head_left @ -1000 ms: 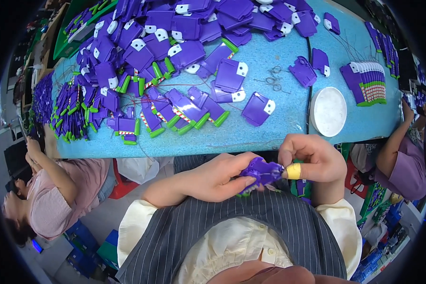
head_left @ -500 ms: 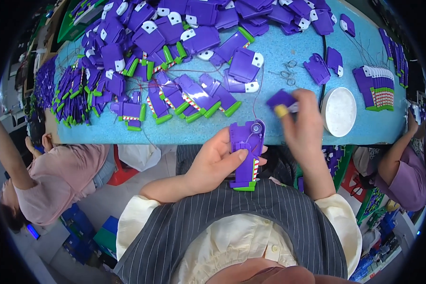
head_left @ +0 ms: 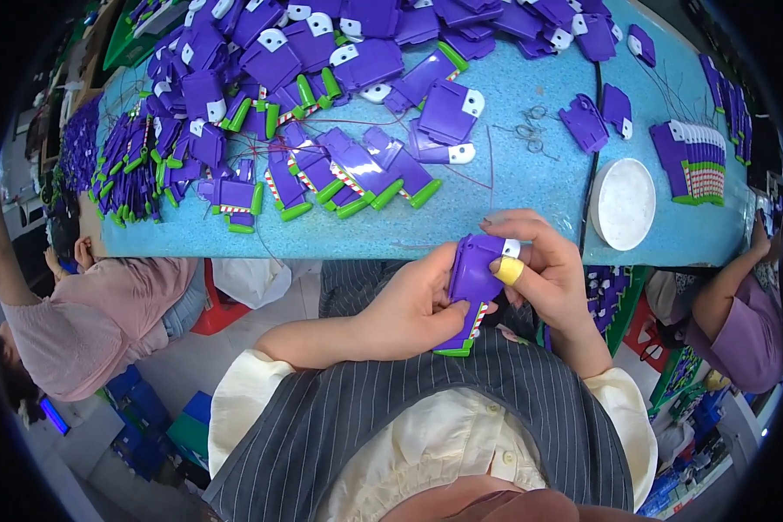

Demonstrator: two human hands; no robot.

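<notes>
No packages, signs or screens that I can make out

I see only small white labels (head_left: 474, 103) on the purple pieces across the blue counter (head_left: 513, 183), and one white patch (head_left: 511, 248) on the piece my hands (head_left: 461, 300) hold; all are too small to read.

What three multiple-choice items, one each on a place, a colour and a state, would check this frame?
1. Where does the white round lid lie?
A. on the blue table, right of the hands
B. on the floor
C. in the left hand

2. What colour is the cover on the right hand's fingertip?
A. red
B. yellow
C. black

3. How is the purple toy piece held?
A. lying free on the table
B. in one hand only
C. in both hands, below the table edge

Answers: 1 A, it rests on the tabletop; 2 B, a yellow cap shows; 3 C, the left hand cups it and right fingers pinch its top.
</notes>
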